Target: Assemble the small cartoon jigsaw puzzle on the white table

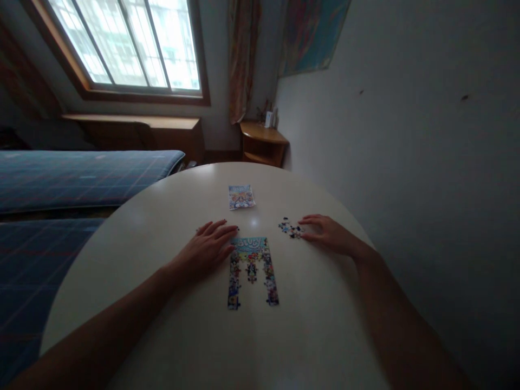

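Observation:
A partly assembled jigsaw puzzle (252,268) lies in the middle of a round white table (170,216), with its top strip and two side columns joined. My left hand (209,246) lies flat with fingers stretched out, touching the puzzle's upper left corner. My right hand (325,232) rests on the table to the right, fingers extended, its fingertips at a small heap of loose puzzle pieces (290,228). Whether a piece is pinched there I cannot make out. A small picture card (241,196) lies further back on the table.
A bed with a blue checked cover (73,176) stands left of the table. A wooden corner shelf (263,142) sits at the back under a curtain, beside a white wall (406,135) close on the right. A window (130,43) is behind.

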A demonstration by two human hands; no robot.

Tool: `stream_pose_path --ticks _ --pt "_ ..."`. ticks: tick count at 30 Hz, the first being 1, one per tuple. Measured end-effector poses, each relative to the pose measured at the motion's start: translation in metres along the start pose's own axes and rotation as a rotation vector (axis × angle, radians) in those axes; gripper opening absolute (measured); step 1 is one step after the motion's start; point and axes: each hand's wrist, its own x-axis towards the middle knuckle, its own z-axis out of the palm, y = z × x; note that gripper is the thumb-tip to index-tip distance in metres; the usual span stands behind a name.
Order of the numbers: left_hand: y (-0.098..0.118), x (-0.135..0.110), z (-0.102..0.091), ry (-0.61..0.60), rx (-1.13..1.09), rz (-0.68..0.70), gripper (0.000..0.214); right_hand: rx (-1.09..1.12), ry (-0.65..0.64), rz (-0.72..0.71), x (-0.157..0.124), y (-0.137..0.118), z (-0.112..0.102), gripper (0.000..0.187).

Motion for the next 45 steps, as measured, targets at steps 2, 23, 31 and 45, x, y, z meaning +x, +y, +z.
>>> stream_pose_path --ticks 2,23,31,45 --pt "-0.001 -0.001 0.001 0.021 0.020 -0.034 0.048 0.015 0.002 -0.002 0.000 -0.001 0.000 0.038" --pt "0.024 -0.012 -0.016 -0.157 -0.208 0.225 0.085 0.162 -0.016 0.049 0.002 -0.023 0.001 0.024" --pt "0.024 -0.010 -0.012 -0.064 -0.211 0.204 0.065 0.599 0.006 0.093 0.005 -0.044 0.015 0.038" --pt "0.023 -0.011 -0.013 -0.022 -0.240 0.229 0.038 0.478 -0.100 0.059 0.003 -0.100 0.042 0.020"
